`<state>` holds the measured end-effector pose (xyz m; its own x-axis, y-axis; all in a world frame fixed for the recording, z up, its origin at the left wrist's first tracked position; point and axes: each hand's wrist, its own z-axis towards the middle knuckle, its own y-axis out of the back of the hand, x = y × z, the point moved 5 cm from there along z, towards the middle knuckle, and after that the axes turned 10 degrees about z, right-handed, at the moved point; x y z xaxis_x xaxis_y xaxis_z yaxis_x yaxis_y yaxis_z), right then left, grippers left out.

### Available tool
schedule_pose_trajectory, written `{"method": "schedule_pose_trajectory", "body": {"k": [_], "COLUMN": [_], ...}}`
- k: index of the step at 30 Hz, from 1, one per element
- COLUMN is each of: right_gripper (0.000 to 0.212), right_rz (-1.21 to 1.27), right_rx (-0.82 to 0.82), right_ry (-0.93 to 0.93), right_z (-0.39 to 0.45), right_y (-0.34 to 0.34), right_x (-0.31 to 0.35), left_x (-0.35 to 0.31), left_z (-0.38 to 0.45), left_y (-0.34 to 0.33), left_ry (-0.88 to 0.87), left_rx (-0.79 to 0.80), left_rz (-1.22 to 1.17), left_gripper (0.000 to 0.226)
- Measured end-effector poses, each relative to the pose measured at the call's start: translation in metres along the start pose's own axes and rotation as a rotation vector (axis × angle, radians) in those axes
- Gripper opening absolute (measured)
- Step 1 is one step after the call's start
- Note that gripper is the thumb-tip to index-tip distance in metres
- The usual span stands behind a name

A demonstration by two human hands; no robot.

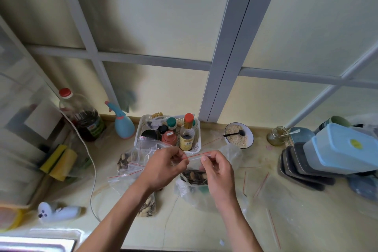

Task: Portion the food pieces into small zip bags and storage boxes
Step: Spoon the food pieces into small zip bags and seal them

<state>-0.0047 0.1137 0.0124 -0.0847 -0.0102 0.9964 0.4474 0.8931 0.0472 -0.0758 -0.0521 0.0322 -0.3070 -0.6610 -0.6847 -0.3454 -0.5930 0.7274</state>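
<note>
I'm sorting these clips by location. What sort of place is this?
Most likely a home kitchen counter. A white basket holds sauce and seasoning bottles, a bowl of crumbly food with a spoon stands beside it, and lidded storage boxes sit stacked on dark trays at the right.

Bare arms, nothing worn

Two forearms come up from the bottom edge, and both are uncovered as far down as the picture goes, so no sleeve or cuff shows anywhere. The left hand (pixel 163 166) and the right hand (pixel 218 172) are bare too, no gloves. No watch, strap or bracelet at either wrist, and the fingers I can make out carry no rings. Nails look short and plain, though they're small in the shot. The arms look slim, wrists narrow, knuckles showing on the backs of the hands. The rest of the person is out of view.
</note>
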Motion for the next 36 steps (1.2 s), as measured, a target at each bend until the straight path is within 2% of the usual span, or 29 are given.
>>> {"method": "schedule_pose_trajectory", "body": {"k": [7,15,22,30,36], "right_gripper": [0.012,0.013,0.013,0.016,0.017], "right_rz": [-0.024,-0.003,-0.02,0.014,0.013], "right_rx": [0.001,-0.032,-0.02,-0.062,-0.05], "right_ry": [0.017,0.01,0.019,0.018,0.028], "right_z": [-0.003,-0.004,-0.005,-0.001,-0.002], "right_y": [-0.002,0.005,0.004,0.016,0.014], "right_x": [0.002,-0.002,-0.002,0.0,0.001], "left_x": [-0.002,0.009,0.01,0.014,0.013], "left_z": [-0.004,-0.009,-0.01,-0.009,-0.007], "left_y": [0.001,-0.003,-0.003,-0.004,-0.002], "left_ry": [-0.012,0.056,0.043,0.083,0.129], "left_rx": [-0.046,-0.029,-0.093,-0.089,-0.153], "left_rz": [0.015,0.038,0.089,0.124,0.112], "left_gripper": [0.014,0.009,0.008,0.028,0.023]}}
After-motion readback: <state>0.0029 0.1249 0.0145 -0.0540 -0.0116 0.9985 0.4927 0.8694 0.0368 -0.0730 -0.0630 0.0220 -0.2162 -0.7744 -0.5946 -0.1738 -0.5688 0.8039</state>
